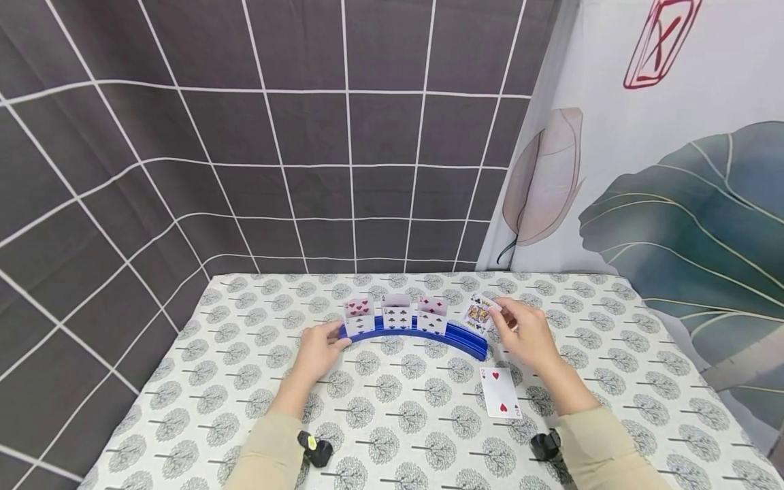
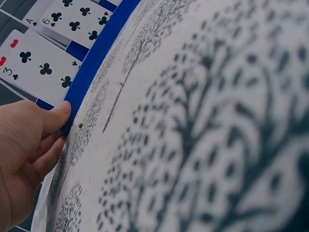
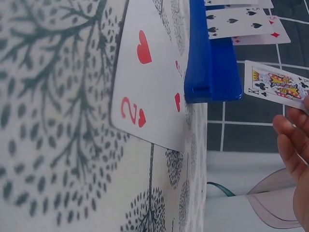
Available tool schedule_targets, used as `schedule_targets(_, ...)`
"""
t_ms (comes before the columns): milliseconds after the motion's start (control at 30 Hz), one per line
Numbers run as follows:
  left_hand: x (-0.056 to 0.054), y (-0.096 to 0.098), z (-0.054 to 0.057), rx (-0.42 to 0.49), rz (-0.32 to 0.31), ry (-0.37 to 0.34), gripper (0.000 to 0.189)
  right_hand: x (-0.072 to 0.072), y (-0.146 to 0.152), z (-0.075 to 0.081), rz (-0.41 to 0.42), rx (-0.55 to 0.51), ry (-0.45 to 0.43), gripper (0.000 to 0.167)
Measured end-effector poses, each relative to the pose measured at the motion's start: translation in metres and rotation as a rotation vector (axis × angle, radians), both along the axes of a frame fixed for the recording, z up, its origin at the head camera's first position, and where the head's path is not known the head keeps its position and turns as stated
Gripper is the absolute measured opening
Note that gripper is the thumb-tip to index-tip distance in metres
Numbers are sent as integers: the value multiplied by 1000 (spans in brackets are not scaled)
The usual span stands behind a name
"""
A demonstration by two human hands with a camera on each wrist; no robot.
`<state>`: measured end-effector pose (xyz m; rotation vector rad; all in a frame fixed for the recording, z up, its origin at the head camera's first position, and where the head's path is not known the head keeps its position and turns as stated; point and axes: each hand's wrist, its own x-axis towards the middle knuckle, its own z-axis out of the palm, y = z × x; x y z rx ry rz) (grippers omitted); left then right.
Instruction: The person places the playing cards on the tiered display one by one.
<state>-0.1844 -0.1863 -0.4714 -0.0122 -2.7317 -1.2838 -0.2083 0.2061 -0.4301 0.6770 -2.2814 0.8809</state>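
Observation:
A curved blue card holder (image 1: 467, 338) stands on the table, and my left hand (image 1: 317, 350) grips its left end, thumb in front. In its slots are three overlapping pairs of playing cards. The left wrist view shows a three of clubs (image 2: 45, 68) before a hearts card, and a six of clubs (image 2: 75, 25) before an ace. Toward the right, a five of spades (image 3: 234, 21) overlaps a five of diamonds (image 3: 274, 35). My right hand (image 1: 528, 333) pinches a king of clubs (image 1: 476, 314), tilted, just beyond the holder's right end (image 3: 227, 92).
A two of hearts (image 1: 499, 393) lies face up on the tree-print tablecloth (image 1: 410, 415), in front of the holder's right end. Behind the table hang a dark grid-patterned cloth (image 1: 312, 129) and a white leaf-print cloth (image 1: 612, 143).

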Motion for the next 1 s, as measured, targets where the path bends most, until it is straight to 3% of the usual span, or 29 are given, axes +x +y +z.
schedule_targets(400,-1,0,-1,27,-3,-3,47,2,-1,1,26,37,-72,17)
schedule_targets(833,0,2,-1,16,-2,4,48,0,-1,-6,32,73,-38,19)
schedule_targets(1000,-1,1,-2,10,-4,14,48,-3,-2,-7,81,96,-2,20)
